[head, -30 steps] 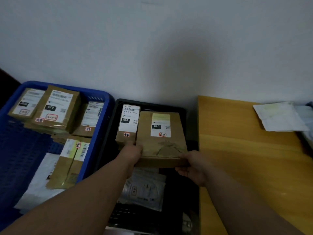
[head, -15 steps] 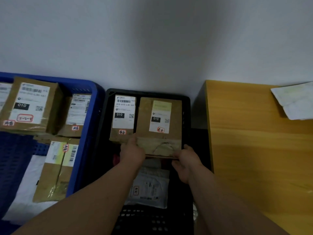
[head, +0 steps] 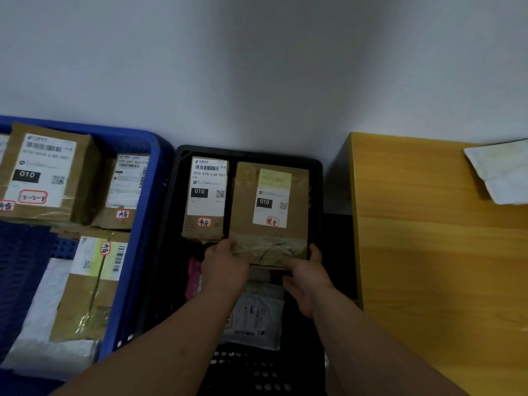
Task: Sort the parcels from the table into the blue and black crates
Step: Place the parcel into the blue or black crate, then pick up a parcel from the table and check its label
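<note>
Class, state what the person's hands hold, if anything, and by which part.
Both hands, left hand and right hand, grip the brown parcel by its near taped edge.

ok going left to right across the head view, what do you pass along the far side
blue crate → box with white label in the black crate → box with green label, gripped by both hands → table → white parcel

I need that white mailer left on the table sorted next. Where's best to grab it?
Pinch the white mailer at its near-left edge, coming from the left over the bare table. It lies flat with that edge free; its right part runs out of frame.
</note>
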`<state>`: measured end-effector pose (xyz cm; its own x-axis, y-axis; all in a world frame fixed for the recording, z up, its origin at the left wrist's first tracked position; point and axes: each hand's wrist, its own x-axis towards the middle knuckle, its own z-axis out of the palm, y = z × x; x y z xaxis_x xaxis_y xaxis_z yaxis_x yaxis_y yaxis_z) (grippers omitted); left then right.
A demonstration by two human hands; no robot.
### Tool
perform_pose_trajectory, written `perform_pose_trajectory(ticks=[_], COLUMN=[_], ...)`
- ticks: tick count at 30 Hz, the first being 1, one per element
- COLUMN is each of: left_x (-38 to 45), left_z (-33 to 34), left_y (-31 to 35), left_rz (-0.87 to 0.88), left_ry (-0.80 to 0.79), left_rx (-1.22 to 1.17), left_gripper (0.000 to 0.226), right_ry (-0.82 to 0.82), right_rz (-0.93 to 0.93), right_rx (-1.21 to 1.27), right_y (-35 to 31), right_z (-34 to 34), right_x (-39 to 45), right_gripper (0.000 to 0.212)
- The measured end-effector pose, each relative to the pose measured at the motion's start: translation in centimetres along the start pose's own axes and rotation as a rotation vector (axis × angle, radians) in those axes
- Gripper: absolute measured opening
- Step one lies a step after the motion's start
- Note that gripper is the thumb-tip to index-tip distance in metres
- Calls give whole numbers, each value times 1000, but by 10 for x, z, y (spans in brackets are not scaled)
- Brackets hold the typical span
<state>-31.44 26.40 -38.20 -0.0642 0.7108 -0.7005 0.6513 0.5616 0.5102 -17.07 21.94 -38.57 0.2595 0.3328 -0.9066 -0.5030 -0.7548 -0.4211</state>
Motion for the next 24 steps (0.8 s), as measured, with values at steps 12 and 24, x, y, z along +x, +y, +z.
perform_pose_trajectory(ticks=[12, 24], left_x=[-51, -203], left_z=[1, 79], left_y=[36, 69], left_rz=[146, 220], left_ry=[35, 166], left_rx=[242, 124], left_gripper=[54, 50], right_ry=[-86, -164], right_rz=[-236, -553], right_rx=[-671, -979], right_y=[-31, -60], right_z=[-36, -184], right_x=[-52, -142], right_gripper=[53, 43])
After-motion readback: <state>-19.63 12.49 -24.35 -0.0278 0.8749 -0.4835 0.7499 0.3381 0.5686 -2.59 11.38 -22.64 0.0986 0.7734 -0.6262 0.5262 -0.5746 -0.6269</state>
